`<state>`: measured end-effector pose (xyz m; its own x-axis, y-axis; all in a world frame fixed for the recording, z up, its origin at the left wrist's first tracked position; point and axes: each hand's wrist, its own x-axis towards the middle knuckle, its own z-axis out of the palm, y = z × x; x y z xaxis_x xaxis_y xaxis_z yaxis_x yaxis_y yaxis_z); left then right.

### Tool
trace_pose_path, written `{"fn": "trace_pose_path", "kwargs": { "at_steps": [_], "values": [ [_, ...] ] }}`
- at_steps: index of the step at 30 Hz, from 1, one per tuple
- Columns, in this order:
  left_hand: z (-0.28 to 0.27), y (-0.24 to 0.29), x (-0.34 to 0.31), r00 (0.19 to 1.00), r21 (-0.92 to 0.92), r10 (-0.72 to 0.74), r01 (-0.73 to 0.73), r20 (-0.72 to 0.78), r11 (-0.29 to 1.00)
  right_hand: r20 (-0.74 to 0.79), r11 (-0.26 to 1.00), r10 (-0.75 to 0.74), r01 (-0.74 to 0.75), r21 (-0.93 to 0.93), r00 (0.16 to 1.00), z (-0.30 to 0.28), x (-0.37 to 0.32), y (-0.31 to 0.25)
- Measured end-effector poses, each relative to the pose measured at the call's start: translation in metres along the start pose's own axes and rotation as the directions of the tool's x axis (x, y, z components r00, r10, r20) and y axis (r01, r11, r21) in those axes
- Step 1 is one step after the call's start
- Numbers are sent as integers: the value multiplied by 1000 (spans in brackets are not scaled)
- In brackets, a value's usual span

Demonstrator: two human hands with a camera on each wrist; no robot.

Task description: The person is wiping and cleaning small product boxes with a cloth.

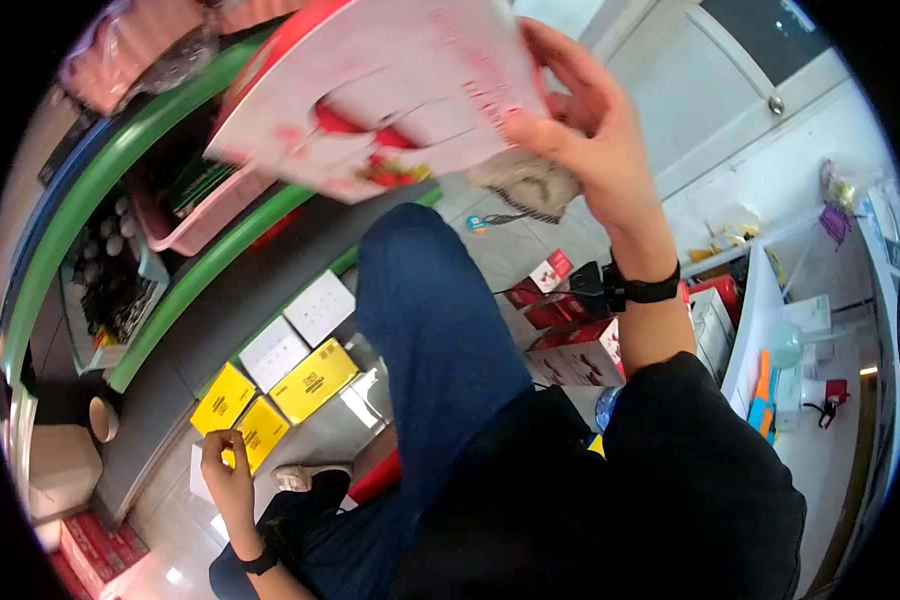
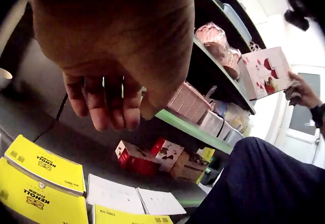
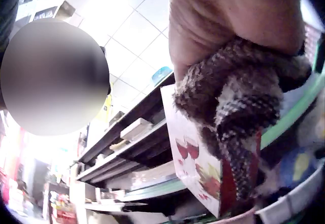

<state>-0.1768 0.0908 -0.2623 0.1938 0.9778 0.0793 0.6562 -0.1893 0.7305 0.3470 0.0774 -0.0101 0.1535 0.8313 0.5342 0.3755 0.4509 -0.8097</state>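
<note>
My right hand grips one end of a white and red box printed with red wine glasses, raised high in front of the shelves. Bunched in the same hand, a grey-brown fuzzy cloth hangs under the palm and partly covers the box in the right wrist view. Low on the other side, my left hand hovers by several yellow boxes, its fingers loosely bent with nothing in them. Those boxes carry black KEHOLL print.
A curved green-edged shelf holds a pink basket. White boxes lie beside the yellow ones. More red and white boxes stand on the floor near my right side. A white door is behind the raised hand.
</note>
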Motion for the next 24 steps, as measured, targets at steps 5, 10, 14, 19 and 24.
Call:
{"fn": "trace_pose_path", "kwargs": {
  "at_steps": [5,10,14,19,24],
  "values": [
    [14,-3,5,991,5,-48,48,126,999,-283,929,94,-186,-319,955,-57,-37,42],
    [24,-5,9,966,-9,-39,42,255,999,-317,641,345,-468,-608,884,-101,-104,175],
    [32,-13,7,942,1,-51,53,331,999,-310,476,631,-670,-570,711,-103,-199,299],
    [40,-12,-1,897,57,-128,115,422,992,-381,237,713,-713,-660,589,-87,-290,357],
    [42,-24,-5,871,120,-123,75,475,990,-409,311,593,-666,-678,693,-73,-329,372]
  ]
}}
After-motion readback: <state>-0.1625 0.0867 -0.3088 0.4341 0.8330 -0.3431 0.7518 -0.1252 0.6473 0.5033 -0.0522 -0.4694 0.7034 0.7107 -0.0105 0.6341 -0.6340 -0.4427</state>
